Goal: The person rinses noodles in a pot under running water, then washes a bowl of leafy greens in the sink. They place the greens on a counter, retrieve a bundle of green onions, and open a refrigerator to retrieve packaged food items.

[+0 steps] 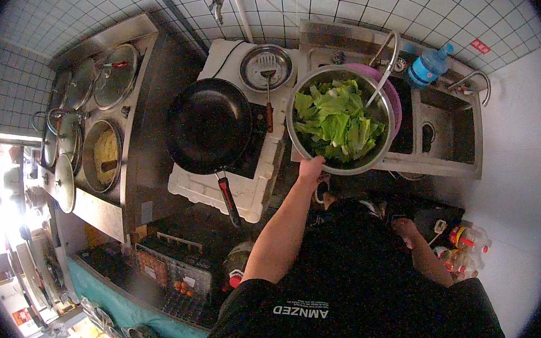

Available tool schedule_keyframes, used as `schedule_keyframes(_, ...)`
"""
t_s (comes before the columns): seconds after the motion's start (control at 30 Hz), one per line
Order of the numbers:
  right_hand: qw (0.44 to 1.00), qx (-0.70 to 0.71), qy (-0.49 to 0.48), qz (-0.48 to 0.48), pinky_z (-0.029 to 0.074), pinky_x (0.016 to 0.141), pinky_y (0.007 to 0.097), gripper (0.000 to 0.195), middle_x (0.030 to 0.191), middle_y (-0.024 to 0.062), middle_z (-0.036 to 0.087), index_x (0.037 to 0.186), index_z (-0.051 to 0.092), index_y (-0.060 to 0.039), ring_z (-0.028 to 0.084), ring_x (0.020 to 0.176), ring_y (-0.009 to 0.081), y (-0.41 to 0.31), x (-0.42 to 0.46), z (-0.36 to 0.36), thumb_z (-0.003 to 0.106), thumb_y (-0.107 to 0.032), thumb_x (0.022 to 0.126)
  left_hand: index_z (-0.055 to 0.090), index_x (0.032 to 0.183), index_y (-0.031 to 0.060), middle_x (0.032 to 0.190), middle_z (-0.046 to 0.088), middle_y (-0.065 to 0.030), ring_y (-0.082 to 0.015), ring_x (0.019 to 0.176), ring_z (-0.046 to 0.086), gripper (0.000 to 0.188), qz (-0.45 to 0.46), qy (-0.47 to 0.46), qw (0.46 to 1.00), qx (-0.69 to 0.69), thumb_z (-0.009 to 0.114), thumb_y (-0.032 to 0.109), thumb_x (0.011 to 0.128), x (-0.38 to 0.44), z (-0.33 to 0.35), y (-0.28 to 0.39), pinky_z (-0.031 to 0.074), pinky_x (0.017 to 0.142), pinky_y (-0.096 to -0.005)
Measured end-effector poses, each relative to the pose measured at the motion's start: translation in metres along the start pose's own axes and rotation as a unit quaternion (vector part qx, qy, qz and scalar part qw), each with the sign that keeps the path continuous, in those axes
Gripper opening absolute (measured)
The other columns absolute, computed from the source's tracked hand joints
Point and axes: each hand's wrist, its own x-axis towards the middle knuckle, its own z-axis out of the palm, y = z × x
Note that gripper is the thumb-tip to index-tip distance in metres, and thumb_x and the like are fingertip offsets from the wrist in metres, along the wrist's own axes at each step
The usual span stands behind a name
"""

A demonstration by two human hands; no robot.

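Note:
My left hand (311, 170) grips the near rim of a large stainless steel bowl (298, 142). Torn green leaf lettuce (337, 122) fills much of the bowl. The white spout of a gooseneck faucet (394, 49) reaches over its right side. Behind the bowl, partly hidden, shows a pink plastic basin (395, 106). The bowl sits or is held over the left end of a steel sink unit (453, 164). Down at my right side is my right hand (407, 230), close to something dark; whether it holds anything is unclear.
Left of the bowl, a black frying pan (209, 126) rests on a cooktop on a white foam box (249, 206). Behind it a slotted spatula (268, 87) lies across a steel dish (247, 75). Lidded pots (115, 79) fill the steel counter at left. A blue water bottle (425, 69) lies by the sink.

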Motion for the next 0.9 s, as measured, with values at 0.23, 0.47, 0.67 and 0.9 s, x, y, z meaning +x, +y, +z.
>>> schedule_keyframes(0.23, 0.952, 0.289, -0.098, -0.007, 0.048, 0.080, 0.0461, 0.040, 0.134, 0.0047, 0.050, 0.128, 0.049, -0.0224, 0.050, 0.117, 0.0270, 0.063, 0.069, -0.034, 0.037, -0.043, 0.096, 0.046, 0.100, -0.0016, 0.088, 0.052, -0.0119, -0.0263, 0.074, 0.059, 0.028, -0.019, -0.011, 1.000, 0.004, 0.062, 0.013, 0.083, 0.005, 0.000, -0.002, 0.056, 0.052, -0.0429)
schedule_keyframes(0.47, 0.997, 0.055, 0.020, -0.050, 0.052, 0.071, 0.0361, 0.032, 0.123, 0.0039, 0.058, 0.123, 0.052, -0.0171, 0.059, 0.097, 0.0271, 0.034, 0.033, 0.000, 0.046, -0.033, 0.096, 0.042, 0.105, -0.0024, 0.091, 0.052, -0.0134, -0.0292, 0.078, 0.061, 0.033, -0.017, -0.022, 0.999, 0.019, 0.063, 0.012, 0.083, 0.019, -0.010, -0.007, 0.060, 0.054, -0.0461)
schedule_keyframes(0.67, 0.959, -0.098, 0.019, -0.267, 0.048, 0.072, 0.0255, 0.027, 0.101, 0.0044, 0.060, 0.117, 0.056, -0.0045, 0.055, 0.083, 0.0103, -0.150, -0.093, 0.067, 0.056, -0.019, 0.094, 0.044, 0.099, -0.0054, 0.084, 0.051, -0.0134, -0.0276, 0.064, 0.061, 0.027, -0.005, 0.019, 0.999, -0.036, 0.059, 0.010, 0.083, -0.002, -0.008, 0.004, 0.055, 0.047, -0.0399)
schedule_keyframes(0.9, 0.805, -0.252, 0.037, -0.536, 0.038, 0.102, 0.0468, 0.061, 0.138, 0.0138, 0.042, 0.138, 0.041, -0.0149, 0.040, 0.127, 0.0294, -0.353, -0.140, 0.182, 0.067, -0.035, 0.086, 0.038, 0.116, -0.0020, 0.097, 0.047, -0.0140, -0.0266, 0.081, 0.057, 0.038, -0.031, 0.006, 0.999, -0.019, 0.058, 0.010, 0.087, 0.010, 0.002, -0.004, 0.053, 0.061, -0.0403)
